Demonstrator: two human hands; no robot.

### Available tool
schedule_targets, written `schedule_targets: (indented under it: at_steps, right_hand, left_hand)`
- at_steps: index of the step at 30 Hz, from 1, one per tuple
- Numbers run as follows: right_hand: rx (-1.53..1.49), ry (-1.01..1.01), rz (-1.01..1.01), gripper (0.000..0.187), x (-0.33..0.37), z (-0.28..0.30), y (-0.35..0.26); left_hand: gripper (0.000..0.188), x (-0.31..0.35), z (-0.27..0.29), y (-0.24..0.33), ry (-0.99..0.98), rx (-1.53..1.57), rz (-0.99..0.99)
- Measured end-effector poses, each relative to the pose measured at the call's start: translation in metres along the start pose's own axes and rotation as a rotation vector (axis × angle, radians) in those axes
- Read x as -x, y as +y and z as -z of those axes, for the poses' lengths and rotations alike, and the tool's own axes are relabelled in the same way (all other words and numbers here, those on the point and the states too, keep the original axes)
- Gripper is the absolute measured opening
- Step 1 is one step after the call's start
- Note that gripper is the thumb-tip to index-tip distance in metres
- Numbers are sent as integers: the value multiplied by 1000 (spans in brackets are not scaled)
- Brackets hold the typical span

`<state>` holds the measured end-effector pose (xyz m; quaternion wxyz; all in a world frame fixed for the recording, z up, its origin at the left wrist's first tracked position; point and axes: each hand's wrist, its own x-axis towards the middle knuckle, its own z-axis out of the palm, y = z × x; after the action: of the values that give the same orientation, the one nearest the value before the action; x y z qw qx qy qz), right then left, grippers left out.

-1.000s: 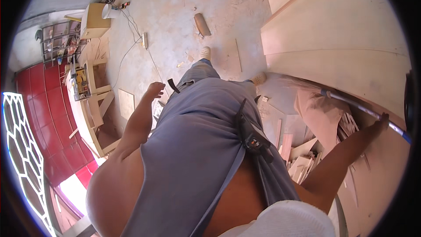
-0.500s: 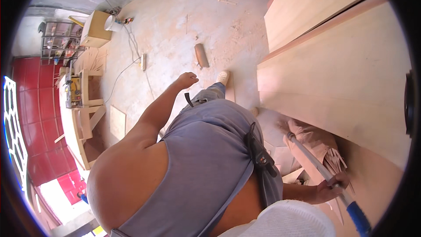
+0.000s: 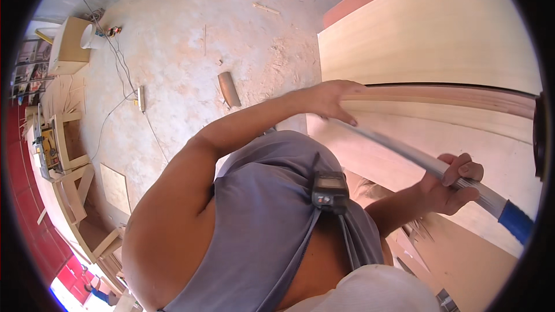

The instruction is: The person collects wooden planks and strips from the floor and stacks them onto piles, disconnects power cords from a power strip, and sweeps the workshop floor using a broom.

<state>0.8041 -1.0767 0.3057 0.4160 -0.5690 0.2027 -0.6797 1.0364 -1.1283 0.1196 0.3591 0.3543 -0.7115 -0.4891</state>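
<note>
A silvery metal pole (image 3: 399,147) slants across the right side, with a blue sleeve (image 3: 515,221) at its near end. My right hand (image 3: 454,184) is closed round the pole just beyond that sleeve. By the pole's far end is my left hand (image 3: 332,101), its thumb and fingers apart. It hovers over the edge of the large pale wooden boards (image 3: 416,52); whether it touches pole or board I cannot tell. Motion blurs the pole's far tip, partly hidden near that hand. A small black device with a screen (image 3: 329,192) hangs at my chest.
A curved brown piece (image 3: 229,89) and wood scraps (image 3: 266,8) lie on the dusty floor (image 3: 179,52). Cables run to a power strip (image 3: 140,98). At left stand a wooden workbench (image 3: 72,196), a box-like cabinet (image 3: 72,46) and a white bucket (image 3: 89,36). Another person (image 3: 99,293) shows at lower left.
My left hand has swung from my side to the pole's far end, its fingers spreading. My right hand has raised the pole. The view has turned to the right.
</note>
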Motion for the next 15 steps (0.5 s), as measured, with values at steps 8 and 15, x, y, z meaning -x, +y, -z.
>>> schedule_targets:
  at_steps: [8, 15]
  right_hand:
    - [85, 137, 90, 52, -66, -29, 8]
    - [307, 356, 341, 28, -131, 9, 52]
  left_hand:
    - [18, -82, 59, -36, 182, -293, -75]
    - [11, -232, 119, -87, 346, -515, -246]
